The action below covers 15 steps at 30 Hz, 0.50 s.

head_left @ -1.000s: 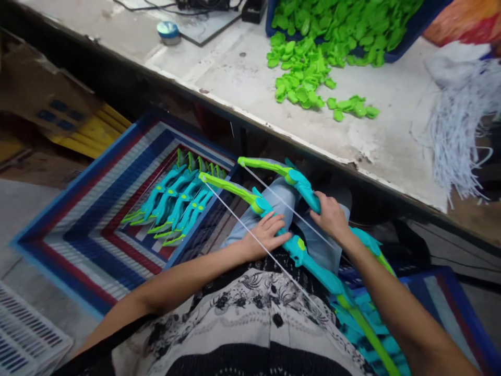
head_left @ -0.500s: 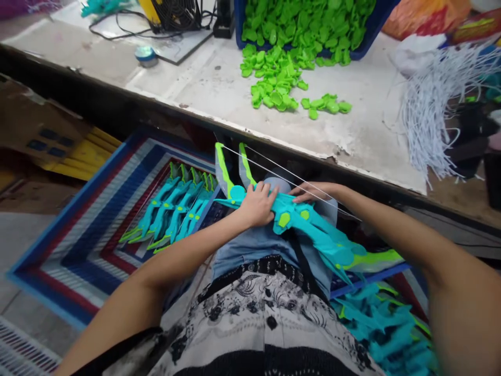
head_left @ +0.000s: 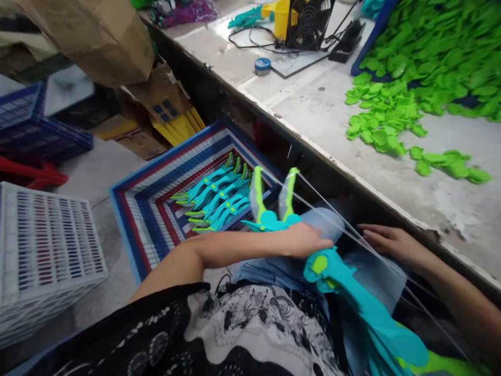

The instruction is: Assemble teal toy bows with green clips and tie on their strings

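Two turquoise-and-lime plastic bows filled the left hand — right hand, fingers outstretched, hovered beside thin white strings.

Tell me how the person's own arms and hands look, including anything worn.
The left hand and right hand are bare, with no gloves, watch or bracelet showing. Both forearms are uncovered. On the left, a black sleeve with pale patterning stops above the elbow; no right sleeve is in view.
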Motion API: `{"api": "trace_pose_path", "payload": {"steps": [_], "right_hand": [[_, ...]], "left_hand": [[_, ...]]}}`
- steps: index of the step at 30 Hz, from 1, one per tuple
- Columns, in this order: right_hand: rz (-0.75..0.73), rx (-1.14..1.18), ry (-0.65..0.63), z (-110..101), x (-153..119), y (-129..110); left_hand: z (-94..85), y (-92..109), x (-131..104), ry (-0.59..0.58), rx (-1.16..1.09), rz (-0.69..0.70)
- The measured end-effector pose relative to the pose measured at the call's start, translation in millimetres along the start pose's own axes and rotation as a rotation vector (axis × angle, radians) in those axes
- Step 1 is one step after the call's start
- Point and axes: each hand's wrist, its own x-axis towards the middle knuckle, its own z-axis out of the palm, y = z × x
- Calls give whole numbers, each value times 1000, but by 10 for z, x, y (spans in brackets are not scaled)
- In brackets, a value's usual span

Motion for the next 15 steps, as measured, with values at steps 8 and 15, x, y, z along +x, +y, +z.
{"api": "trace_pose_path", "payload": {"steps": [8, 15], "right_hand": [[84, -427, 131, -51, 1067, -1083], [-316, -451, -17, 1077, 2752, -796]], "left_hand": [[-100, -1025, -2535, 42, -365, -863], [736, -1869, -3265, -18, -297, -1483]]}}
